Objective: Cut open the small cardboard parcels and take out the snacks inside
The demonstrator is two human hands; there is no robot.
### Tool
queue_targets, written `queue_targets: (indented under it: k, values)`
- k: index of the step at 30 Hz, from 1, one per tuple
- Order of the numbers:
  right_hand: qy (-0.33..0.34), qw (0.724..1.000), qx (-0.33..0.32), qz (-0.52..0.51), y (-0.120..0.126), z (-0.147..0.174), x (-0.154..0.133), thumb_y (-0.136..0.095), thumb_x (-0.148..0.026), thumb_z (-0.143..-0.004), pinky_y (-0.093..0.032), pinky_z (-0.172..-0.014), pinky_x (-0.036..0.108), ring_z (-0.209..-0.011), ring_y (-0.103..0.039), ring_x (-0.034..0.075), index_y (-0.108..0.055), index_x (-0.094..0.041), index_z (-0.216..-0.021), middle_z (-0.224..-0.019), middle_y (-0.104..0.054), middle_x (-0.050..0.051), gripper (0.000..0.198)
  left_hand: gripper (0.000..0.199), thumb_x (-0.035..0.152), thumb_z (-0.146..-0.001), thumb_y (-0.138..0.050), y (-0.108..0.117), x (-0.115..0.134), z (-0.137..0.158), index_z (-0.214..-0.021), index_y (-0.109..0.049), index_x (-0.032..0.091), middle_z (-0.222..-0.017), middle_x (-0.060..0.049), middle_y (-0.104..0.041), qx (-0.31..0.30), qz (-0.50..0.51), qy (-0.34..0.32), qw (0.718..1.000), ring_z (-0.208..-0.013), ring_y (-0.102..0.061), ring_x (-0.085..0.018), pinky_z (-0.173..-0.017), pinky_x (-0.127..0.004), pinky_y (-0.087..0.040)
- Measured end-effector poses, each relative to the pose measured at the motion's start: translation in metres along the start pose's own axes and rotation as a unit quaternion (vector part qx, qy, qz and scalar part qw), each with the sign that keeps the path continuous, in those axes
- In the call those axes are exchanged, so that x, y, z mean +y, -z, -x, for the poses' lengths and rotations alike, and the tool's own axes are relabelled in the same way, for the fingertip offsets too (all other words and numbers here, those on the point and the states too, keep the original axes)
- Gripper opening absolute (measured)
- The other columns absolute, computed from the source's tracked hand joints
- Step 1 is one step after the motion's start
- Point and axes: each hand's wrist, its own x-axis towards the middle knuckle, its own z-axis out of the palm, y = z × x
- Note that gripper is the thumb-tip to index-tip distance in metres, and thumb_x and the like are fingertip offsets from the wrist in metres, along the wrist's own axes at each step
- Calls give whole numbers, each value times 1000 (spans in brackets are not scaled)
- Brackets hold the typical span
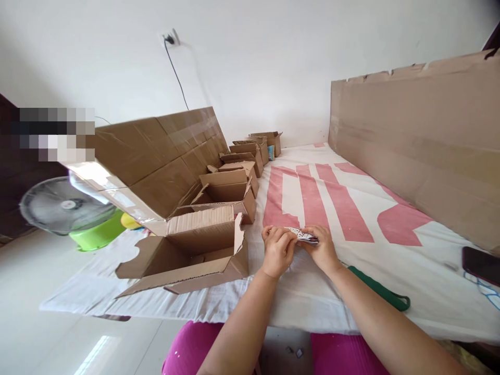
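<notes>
Both of my hands are above the cloth, near the table's front edge. My left hand (279, 249) is closed on the left side of a small flat white bundle (303, 236) with dark print. At its right end, my right hand (320, 247) grips the same bundle. Fingers cover much of it, and I cannot tell whether it is a packet or folded papers. Left of my hands stands an open cardboard box (234, 268), its flaps spread. A green pouch (377, 288) with a loop lies by my right forearm.
More cardboard boxes (250, 205) run in a row toward the wall, a small blue packet (271, 152) beside the far ones. Large cardboard sheets (414, 140) wall the right side; another cardboard panel (164, 156) leans at left. A phone (480, 264) lies far right. A fan (68, 204) stands left.
</notes>
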Motion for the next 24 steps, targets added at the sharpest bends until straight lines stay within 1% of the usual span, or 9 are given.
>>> queue_targets:
  k: [2,4,7,10,12,15,17,20,24]
  values:
    - [-5,1000,-2,7,0,1,0,-68,-27,-77,-43,-87,42,-92,-61,25,-65,-23,-91,-94,-71,5,15,12,27,-85,-63,-1,0,1,-97,-65,27,-94,-4,-70,-22,3,15,1000,-89,-61,-23,-94,-43,-31]
    - [-13,1000,-4,15,0,1,2,-69,-25,-75,-43,-87,42,-93,-61,26,-65,-23,-92,-94,-71,6,18,19,30,-82,-66,-3,-1,2,-100,-63,25,-92,-5,-69,-21,8,31,999,-90,-60,-24,-96,-44,-31]
    - [-30,999,-11,33,-3,2,7,-71,-25,-70,-43,-87,42,-93,-61,27,-65,-22,-94,-96,-70,6,25,15,32,-80,-68,-8,-2,6,-88,-58,24,-86,-4,-65,1,10,44,999,-87,-60,-23,-96,-44,-31]
    - [-45,997,-24,54,-6,4,15,-71,-23,-65,-43,-86,42,-94,-61,28,-65,-22,-97,-98,-70,7,32,31,44,-75,-72,-9,-4,10,-91,-55,22,-97,-7,-63,54,39,60,996,-97,-58,-26,-99,-45,-31]
    - [-49,996,-31,66,-8,6,19,-68,-17,-62,-43,-86,41,-96,-60,28,-65,-22,-100,-100,-70,7,38,36,51,-79,-63,-9,-7,12,-98,-54,22,-105,-10,-61,110,73,121,984,-104,-55,-27,-100,-45,-32]
    - [-47,995,-38,77,-10,10,22,-64,-13,-62,-42,-87,41,-98,-59,27,-65,-20,-103,-103,-69,8,42,23,40,-90,-44,-10,-14,13,-98,-55,22,-102,-9,-59,158,96,248,951,-103,-54,-26,-99,-44,-35]
    - [-51,995,-32,84,-10,11,24,-62,-14,-66,-42,-89,42,-99,-58,28,-65,-19,-105,-104,-68,9,39,15,30,-88,-45,-13,-22,11,-95,-56,22,-97,-8,-59,152,92,302,937,-98,-55,-25,-96,-43,-37]
    - [-76,992,-1,98,-6,8,30,-56,-11,-70,-41,-92,46,-103,-55,30,-64,-18,-107,-108,-66,12,39,10,19,-79,-55,-20,-32,10,-87,-58,22,-90,-4,-60,121,98,349,924,-89,-57,-22,-88,-38,-42]
    - [-122,986,54,103,1,2,39,-48,-7,-70,-41,-94,48,-104,-54,30,-62,-19,-105,-106,-64,13,39,6,18,-74,-61,-25,-38,10,-79,-59,22,-84,-2,-59,82,110,383,913,-82,-57,-20,-84,-36,-44]
